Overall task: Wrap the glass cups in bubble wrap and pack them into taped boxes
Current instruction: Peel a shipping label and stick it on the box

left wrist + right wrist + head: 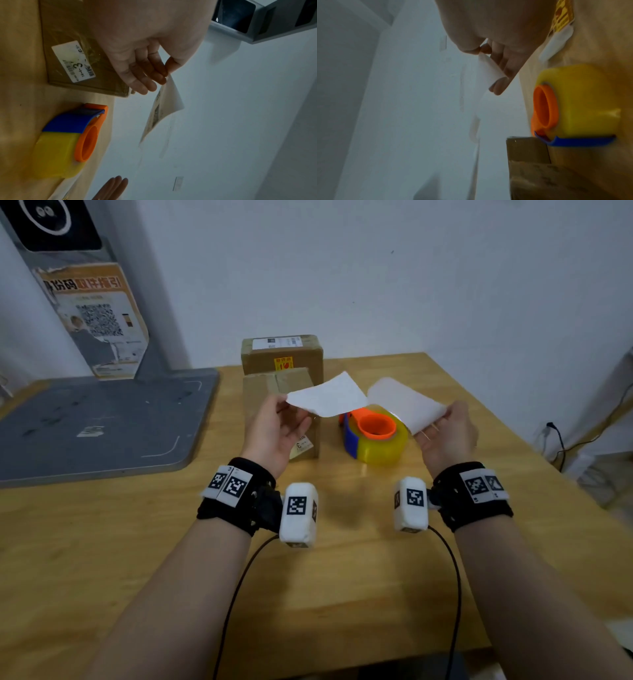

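Above the wooden table point(342, 594) my left hand point(287, 402) pinches the corner of a white sheet point(327, 398) between thumb and fingers. In the left wrist view the sheet point(165, 108) shows dark print on its underside. My right hand point(445, 413) pinches a second white sheet point(406, 402); the two sheets meet in the middle. A closed cardboard box point(262, 386) with a small label stands under my left hand, and another taped box point(282, 356) is behind it. A yellow, blue and orange tape dispenser point(376, 436) lies beneath the sheets.
A grey metal stand base point(102, 422) fills the table's left side, with a poster point(99, 320) on its post. A black cable point(561, 446) hangs off the right table edge. The white wall is close behind the boxes.
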`<state>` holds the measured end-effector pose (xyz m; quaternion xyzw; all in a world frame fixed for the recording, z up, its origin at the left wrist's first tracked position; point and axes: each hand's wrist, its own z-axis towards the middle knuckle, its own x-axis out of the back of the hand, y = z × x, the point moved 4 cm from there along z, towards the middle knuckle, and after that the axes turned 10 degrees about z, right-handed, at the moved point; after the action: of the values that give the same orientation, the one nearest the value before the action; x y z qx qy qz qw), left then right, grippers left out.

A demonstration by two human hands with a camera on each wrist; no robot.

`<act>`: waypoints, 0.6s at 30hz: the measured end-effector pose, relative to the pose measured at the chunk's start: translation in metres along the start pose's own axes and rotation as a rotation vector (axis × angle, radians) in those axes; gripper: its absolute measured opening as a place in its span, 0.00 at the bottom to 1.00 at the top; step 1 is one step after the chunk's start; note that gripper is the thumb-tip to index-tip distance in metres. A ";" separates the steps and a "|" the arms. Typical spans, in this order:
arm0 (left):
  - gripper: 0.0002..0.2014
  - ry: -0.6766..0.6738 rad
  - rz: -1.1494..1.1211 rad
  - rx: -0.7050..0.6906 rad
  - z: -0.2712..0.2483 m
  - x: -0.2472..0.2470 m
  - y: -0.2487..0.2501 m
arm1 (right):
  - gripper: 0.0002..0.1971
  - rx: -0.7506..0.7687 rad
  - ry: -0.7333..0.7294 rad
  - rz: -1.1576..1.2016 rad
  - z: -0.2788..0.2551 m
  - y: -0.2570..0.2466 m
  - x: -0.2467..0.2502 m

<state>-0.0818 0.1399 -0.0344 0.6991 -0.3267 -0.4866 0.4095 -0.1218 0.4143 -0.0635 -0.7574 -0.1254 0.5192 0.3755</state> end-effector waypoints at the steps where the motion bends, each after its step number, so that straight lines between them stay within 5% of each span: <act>1: 0.07 0.002 0.006 -0.003 0.000 -0.004 -0.001 | 0.06 0.016 0.038 -0.028 0.005 -0.005 0.006; 4: 0.06 0.006 0.021 -0.016 -0.001 -0.013 -0.004 | 0.15 0.050 0.034 -0.107 0.017 -0.019 0.017; 7: 0.07 -0.025 0.055 -0.019 -0.005 -0.024 -0.007 | 0.05 0.166 0.040 -0.330 0.018 -0.034 0.027; 12: 0.07 -0.050 0.120 -0.017 -0.012 -0.031 -0.011 | 0.16 0.179 -0.104 -0.763 0.011 -0.036 0.016; 18: 0.05 -0.128 0.206 -0.006 -0.018 -0.026 -0.003 | 0.33 0.299 -0.667 -0.854 -0.029 -0.028 -0.039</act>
<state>-0.0731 0.1676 -0.0228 0.6282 -0.4209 -0.4867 0.4374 -0.1069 0.3983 -0.0113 -0.3726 -0.4579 0.5444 0.5959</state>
